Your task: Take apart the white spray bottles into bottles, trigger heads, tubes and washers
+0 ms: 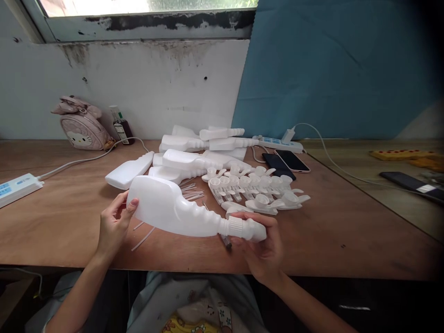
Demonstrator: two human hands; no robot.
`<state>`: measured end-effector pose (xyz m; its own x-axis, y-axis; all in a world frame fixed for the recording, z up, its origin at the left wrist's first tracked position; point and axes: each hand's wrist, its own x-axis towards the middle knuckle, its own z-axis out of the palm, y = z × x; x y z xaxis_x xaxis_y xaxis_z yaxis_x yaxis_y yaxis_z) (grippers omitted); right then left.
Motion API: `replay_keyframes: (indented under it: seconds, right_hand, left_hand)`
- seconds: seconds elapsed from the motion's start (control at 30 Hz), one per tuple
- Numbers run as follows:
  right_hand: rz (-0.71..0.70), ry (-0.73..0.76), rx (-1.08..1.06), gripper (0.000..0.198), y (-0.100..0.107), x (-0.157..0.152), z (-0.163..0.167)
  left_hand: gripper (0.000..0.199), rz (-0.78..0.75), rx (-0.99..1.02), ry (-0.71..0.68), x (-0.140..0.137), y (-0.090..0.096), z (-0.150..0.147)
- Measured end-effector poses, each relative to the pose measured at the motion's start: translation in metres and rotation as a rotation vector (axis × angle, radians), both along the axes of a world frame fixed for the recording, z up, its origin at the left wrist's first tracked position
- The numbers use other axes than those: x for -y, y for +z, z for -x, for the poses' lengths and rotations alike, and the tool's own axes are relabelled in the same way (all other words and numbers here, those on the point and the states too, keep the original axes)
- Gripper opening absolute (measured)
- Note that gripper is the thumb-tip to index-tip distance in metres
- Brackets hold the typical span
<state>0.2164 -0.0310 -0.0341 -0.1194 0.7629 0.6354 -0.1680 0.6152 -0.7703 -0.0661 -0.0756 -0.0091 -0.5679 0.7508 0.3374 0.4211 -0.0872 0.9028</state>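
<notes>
A white plastic bottle (166, 208) with a wavy grip neck lies sideways in the air above the table's front part. My left hand (116, 222) grips its wide base, thumb on the near face. Around the white spray head (248, 229) at the neck end, the fingers of my right hand (265, 247) are closed. Behind the bottle are loose white tubes (192, 192) and several white spray heads (249, 185), set in rows. A dark pen-like tool (226, 241) lies partly hidden under the bottle's neck.
More white bottles (187, 159) are piled at the back. Two phones (292, 161) lie right of them, near a power strip (282, 144). A pink bag (83, 125) and a dark glass bottle (122, 127) stand at back left. Another power strip (21, 188) is at far left.
</notes>
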Motion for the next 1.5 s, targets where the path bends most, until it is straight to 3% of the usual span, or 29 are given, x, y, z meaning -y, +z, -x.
replay_keyframes:
  seconds: [0.33,0.63,1.27,1.5]
  right_hand:
    - [0.174,0.026,-0.014,0.034,0.0103,-0.0013,0.0023]
    - [0.120,0.065,0.000,0.037,0.0085,0.0000,0.0033]
    - [0.083,0.083,0.015,0.041,0.0068,0.0001,0.0045]
    - [0.070,0.078,0.035,0.038,0.0048,0.0003,0.0042]
  left_hand:
    - [0.046,-0.084,0.067,0.110,-0.0025,-0.0042,0.0028]
    - [0.048,-0.087,0.090,0.205,-0.0048,-0.0062,0.0013]
    - [0.047,-0.159,0.165,0.178,-0.0029,-0.0041,-0.0017]
    - [0.040,-0.218,0.091,0.188,-0.0007,-0.0058,0.0003]
